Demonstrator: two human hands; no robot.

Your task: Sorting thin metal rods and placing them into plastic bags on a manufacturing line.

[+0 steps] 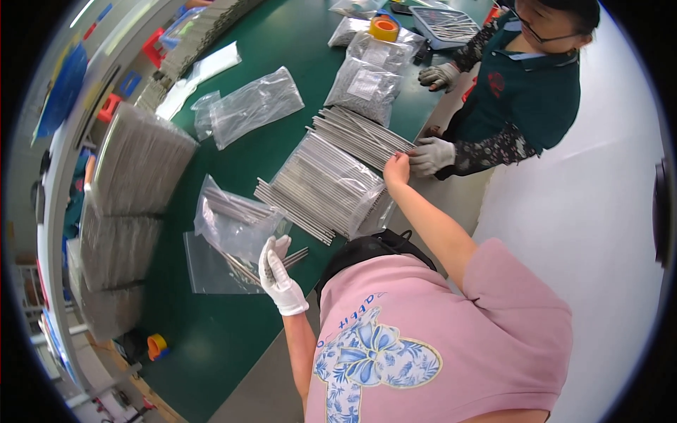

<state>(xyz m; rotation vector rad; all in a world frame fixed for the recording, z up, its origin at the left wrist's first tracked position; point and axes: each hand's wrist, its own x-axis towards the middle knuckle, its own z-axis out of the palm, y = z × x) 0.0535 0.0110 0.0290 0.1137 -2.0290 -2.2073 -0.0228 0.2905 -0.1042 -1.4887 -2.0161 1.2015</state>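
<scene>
L hand [279,276], white-gloved, curled shut round a few thin metal rods [295,258] at near edge of green table [211,338], just beside clear plastic bag [236,225] w/ more rods inside. R hand [396,169], bare, reaching far-right, fingers pinched on end of rod bundle [367,134] lying across big stack of rods [321,185] mid-table. Touching same bundle end: co-worker's gloved hand [431,155]; co-worker's other gloved hand [438,75] resting on table edge farther off, grip can't tell. Empty clear bags [255,104] far-left of stack. Filled grey bags [365,83] far side, orange tape roll [384,28] beyond them. Wrapped grey stacks [137,169] along left edge. Small orange-yellow roll [156,345] near-left corner
</scene>
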